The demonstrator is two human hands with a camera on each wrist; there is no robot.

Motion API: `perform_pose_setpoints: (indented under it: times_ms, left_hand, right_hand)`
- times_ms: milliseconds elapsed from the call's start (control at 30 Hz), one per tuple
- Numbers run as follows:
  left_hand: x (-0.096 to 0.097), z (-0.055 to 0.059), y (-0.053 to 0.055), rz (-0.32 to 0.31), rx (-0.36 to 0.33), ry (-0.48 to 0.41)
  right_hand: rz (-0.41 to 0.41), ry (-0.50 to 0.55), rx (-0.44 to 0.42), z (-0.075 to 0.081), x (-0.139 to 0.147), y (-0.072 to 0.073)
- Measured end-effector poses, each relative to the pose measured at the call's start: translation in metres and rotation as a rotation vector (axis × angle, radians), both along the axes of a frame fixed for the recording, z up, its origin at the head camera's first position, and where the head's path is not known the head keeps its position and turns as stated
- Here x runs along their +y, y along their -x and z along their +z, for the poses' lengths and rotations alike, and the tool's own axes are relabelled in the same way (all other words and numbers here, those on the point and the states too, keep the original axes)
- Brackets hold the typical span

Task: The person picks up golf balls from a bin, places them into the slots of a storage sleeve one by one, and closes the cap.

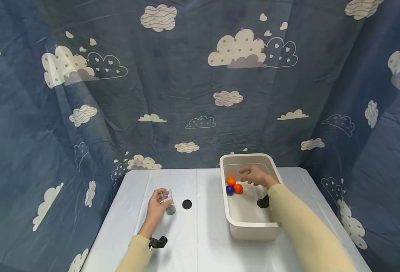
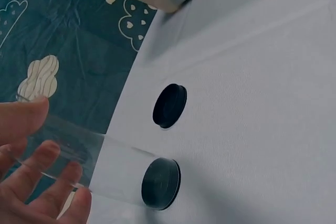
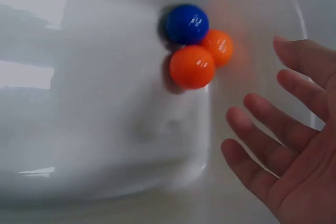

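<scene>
My left hand [image 1: 156,207] holds a clear cylindrical container [image 2: 121,169] near its top, thumb on one side and fingers on the other. The container's lower end is a black round base [image 2: 161,184] at the white tabletop. A separate black round cap [image 1: 187,204] lies just to its right. Inside the off-white bin [image 1: 254,224], a blue ball [image 3: 186,23] and two orange balls, one nearer [image 3: 192,66] and one behind [image 3: 219,47], sit touching in a cluster. My right hand [image 1: 257,176] hovers in the bin beside them, fingers spread and holding nothing.
The bin's tall walls rise around the balls and my right hand. A white-covered table [image 1: 206,245] carries everything. Dark blue cloth with cloud prints [image 1: 173,87] hangs behind and along both sides. Dark wrist cameras, such as the left one [image 1: 158,242], sit on my wrists.
</scene>
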State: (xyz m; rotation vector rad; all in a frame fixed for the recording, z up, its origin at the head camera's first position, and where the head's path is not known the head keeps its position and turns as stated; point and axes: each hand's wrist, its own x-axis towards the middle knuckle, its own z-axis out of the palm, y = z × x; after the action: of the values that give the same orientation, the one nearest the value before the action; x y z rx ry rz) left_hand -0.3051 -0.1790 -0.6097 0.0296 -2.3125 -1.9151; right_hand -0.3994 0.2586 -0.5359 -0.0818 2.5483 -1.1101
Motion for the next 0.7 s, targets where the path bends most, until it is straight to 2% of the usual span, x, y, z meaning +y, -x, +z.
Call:
perform_pose_setpoints:
  times_ms: [167,367,467,700]
  left_hand:
    - [-0.002,-0.003,0.001,-0.023,0.026,-0.019]
    - [-0.004,-0.006,0.004,-0.053,0.014,-0.02]
    - [-0.005,-0.008,0.006,-0.066,0.008,-0.004]
    - [-0.009,-0.011,0.007,-0.051,0.022,0.005]
  right_hand:
    - [-0.046,-0.018,-0.044,-0.009,0.003,0.003]
    - [-0.088,0.018,-0.09,-0.021,-0.003,0.007]
    - [-0.093,-0.041,-0.108,-0.026,-0.009,0.008]
    - [0.007,-0.221,-0.067,-0.029,-0.029,0.006]
